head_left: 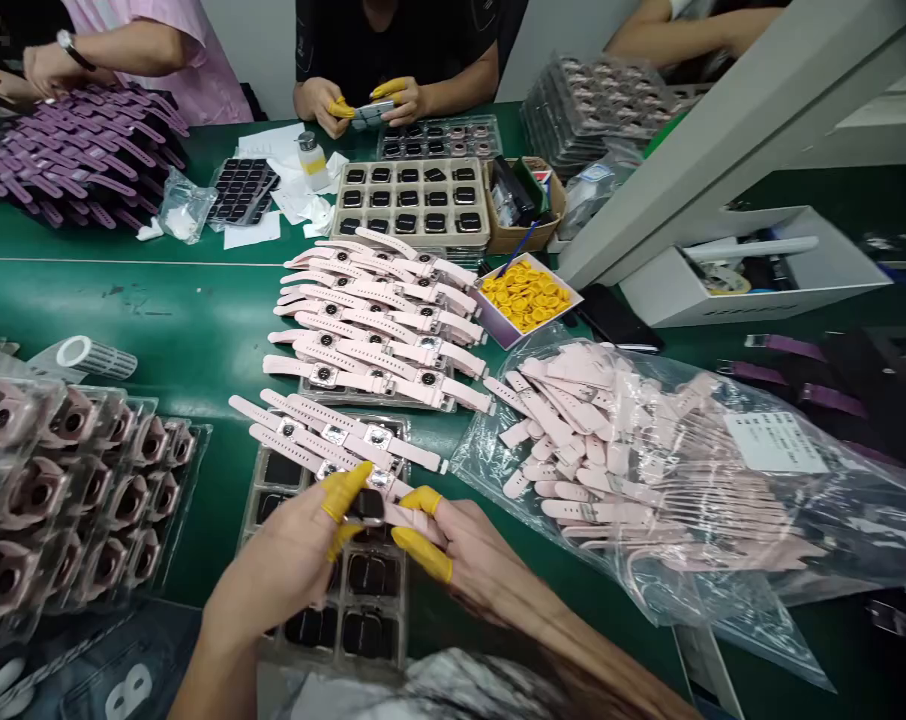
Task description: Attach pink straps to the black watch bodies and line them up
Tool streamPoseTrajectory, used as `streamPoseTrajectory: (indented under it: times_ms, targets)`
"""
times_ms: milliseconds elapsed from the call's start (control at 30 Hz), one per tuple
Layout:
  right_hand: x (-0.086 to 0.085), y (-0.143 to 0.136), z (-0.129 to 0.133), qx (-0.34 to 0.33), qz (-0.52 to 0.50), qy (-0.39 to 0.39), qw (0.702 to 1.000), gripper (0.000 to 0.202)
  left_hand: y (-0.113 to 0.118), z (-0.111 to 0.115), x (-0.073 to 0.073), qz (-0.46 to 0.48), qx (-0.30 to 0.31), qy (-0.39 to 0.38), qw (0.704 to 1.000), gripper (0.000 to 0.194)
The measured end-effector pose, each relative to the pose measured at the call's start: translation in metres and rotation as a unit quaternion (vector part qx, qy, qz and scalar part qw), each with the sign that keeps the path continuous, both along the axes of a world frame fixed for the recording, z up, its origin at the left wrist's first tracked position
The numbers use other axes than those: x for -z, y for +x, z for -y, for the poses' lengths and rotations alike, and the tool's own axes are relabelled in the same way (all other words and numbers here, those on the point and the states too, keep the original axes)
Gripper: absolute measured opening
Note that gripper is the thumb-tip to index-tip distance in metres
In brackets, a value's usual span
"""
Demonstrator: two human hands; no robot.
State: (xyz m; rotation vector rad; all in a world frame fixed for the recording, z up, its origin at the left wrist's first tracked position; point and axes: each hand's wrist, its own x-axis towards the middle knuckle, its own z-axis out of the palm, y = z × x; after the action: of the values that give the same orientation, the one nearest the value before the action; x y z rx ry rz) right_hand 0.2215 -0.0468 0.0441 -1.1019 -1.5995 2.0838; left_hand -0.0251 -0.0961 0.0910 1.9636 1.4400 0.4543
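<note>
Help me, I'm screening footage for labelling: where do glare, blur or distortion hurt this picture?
Head view: glare streaks the clear plastic bag and the green table at left; the right forearm looks smeared, probably by motion; the dark watch case between the fingers lacks detail; objects near the edges look stretched.

A glossy green table (175,330) spreads under and beyond the left hand (273,555) and right hand (472,550), a pale line crossing it. Below the hands lies a tray of dark watch pieces (370,575); just beyond, stacked trays hold pink-strapped watches (378,340). Left of the hands sit clear trays of pink pieces (70,480). To their right lies a clear bag of pink straps (648,450). Farther out stand a box of yellow finger cots (524,295), a small bottle (312,160) and a white box (768,300).
</note>
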Motion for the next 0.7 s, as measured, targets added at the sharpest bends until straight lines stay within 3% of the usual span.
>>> streamPoseTrajectory:
  times_ms: [67,133,267,367,467,533,600,700]
  targets:
    - [0.001,-0.005,-0.009,-0.066,0.074,0.185,0.978,0.03,-0.029,0.006,-0.005,-0.056,-0.056,-0.01,0.997,0.061]
    - [0.003,-0.016,-0.012,-0.106,0.128,0.311,0.936,0.037,-0.058,0.011,-0.009,-0.131,-0.085,-0.003,0.988,0.045]
    - [0.007,-0.058,-0.005,-0.189,0.17,0.419,0.872,0.024,-0.105,0.014,-0.004,-0.236,-0.102,-0.005,0.966,0.033]
    - [0.006,-0.094,0.001,-0.219,0.159,0.447,0.852,0.025,-0.124,0.002,0.009,-0.296,-0.102,-0.027,0.949,0.024]
    - [0.004,-0.111,0.002,-0.205,0.171,0.447,0.854,0.028,-0.132,-0.015,0.021,-0.334,-0.081,-0.013,0.939,0.021]
    - [0.004,-0.103,0.002,-0.188,0.184,0.445,0.856,0.019,-0.131,-0.017,0.025,-0.349,-0.085,0.025,0.933,0.018]
    - [0.006,-0.079,-0.002,-0.162,0.189,0.448,0.859,0.011,-0.121,-0.009,0.028,-0.35,-0.118,0.078,0.926,0.015]
    - [0.007,-0.023,-0.024,-0.071,0.217,0.461,0.858,0.022,-0.084,0.02,0.038,-0.275,-0.145,0.157,0.937,0.015]
